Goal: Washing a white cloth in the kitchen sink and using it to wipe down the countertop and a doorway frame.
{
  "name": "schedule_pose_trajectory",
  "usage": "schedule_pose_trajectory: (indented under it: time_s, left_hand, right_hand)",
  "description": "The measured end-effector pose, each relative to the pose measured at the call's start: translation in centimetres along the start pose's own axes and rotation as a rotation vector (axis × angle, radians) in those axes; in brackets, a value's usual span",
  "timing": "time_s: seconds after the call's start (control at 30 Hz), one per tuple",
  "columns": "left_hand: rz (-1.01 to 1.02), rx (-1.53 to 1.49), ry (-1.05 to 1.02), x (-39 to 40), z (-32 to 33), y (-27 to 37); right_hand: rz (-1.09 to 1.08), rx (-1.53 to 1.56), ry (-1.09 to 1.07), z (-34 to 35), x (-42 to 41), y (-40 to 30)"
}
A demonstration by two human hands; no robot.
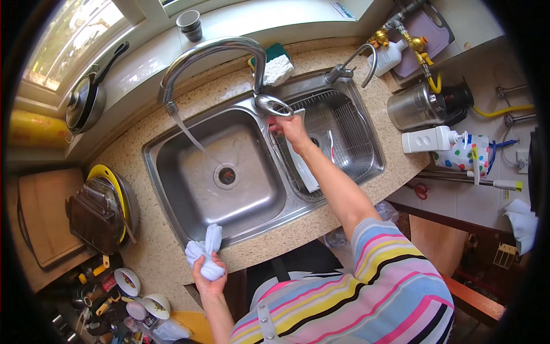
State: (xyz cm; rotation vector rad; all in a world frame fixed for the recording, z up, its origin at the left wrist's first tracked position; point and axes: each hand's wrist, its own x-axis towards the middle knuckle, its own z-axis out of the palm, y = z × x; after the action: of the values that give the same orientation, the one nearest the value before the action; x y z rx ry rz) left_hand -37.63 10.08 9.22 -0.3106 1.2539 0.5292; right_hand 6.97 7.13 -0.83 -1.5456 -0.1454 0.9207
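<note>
My left hand grips a bunched, pale cloth over the front edge of the sink. The cloth's upper end reaches over the left basin. At the loop-shaped lever of the chrome faucet is my right hand. Its fingers are curled and blurred, so whether they grip the lever is unclear. Water runs from the spout into the left basin, around the drain strainer. Under my right arm, a wire rack in the right basin holds a long white object and a toothbrush.
Behind the faucet are a sponge and a crumpled white piece. A small second tap stands at the back right. Stacked pans and lids sit left, with bowls nearer me. A white pump bottle lies right.
</note>
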Motion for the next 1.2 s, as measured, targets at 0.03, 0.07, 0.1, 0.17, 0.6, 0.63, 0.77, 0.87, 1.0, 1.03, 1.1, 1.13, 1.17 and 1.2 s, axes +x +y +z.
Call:
schedule_pose_trajectory:
  time_s: [0.03, 0.07, 0.1, 0.17, 0.6, 0.63, 0.77, 0.87, 1.0, 1.03, 1.1, 1.13, 1.17, 1.2]
  left_hand:
    - [-0.006, -0.008, -0.006, 0.0, 0.2, -0.1]
    - [-0.007, -0.008, -0.005, 0.1, 0.3, -0.4]
    - [0.001, 0.008, -0.003, 0.1, 0.5, -0.5]
    - [0.008, 0.026, 0.000, 0.1, 0.3, -0.7]
    - [-0.003, -0.033, -0.018, -0.8, 1.0, -1.9]
    - [-0.013, -0.032, -0.032, -0.9, 1.1, -1.9]
    - [-0.017, -0.060, -0.055, -1.3, 1.1, -2.3]
    - [-0.044, -0.115, -0.059, -2.0, 1.0, -2.0]
    - [-0.044, -0.149, -0.065, -2.8, 0.8, -1.2]
    - [-0.033, -0.144, -0.086, -3.1, 0.8, -1.0]
    - [-0.022, -0.136, -0.105, -3.3, 0.7, -0.5]
    - [-0.006, -0.144, -0.108, -3.4, 0.3, -0.2]
    - [-0.005, -0.139, -0.120, -3.4, 0.4, -0.1]
    - [0.002, -0.146, -0.112, -3.4, 0.2, 0.1]
  right_hand:
    - [0.001, 0.000, 0.001, -0.1, 0.2, 0.1]
    - [-0.325, -0.336, 0.241, -0.3, 0.4, 0.2]
    - [-0.648, -0.670, 0.479, -0.2, 0.6, 0.3]
    - [-0.558, -0.728, 0.463, 0.6, 0.9, 0.8]
    - [0.065, 0.178, 0.054, 5.2, -5.4, 2.4]
    - [0.156, 0.403, 0.155, 3.3, -4.7, 1.7]
    - [-0.060, 0.745, 0.067, -0.8, -2.1, -2.0]
    - [-0.108, 0.582, 0.142, 0.6, -3.4, -4.0]
    - [-0.220, 0.689, 0.209, 2.4, -4.3, -1.6]
    - [-0.175, 0.685, 0.201, 3.4, -4.9, -0.4]
    - [-0.013, 0.714, 0.185, 7.0, -6.1, 4.1]
    - [0.202, 0.743, 0.194, 10.0, -8.3, 5.6]
    - [0.390, 0.809, 0.027, 11.2, -9.0, 8.7]
    - [0.591, 0.892, 0.074, 14.2, -10.4, 9.4]
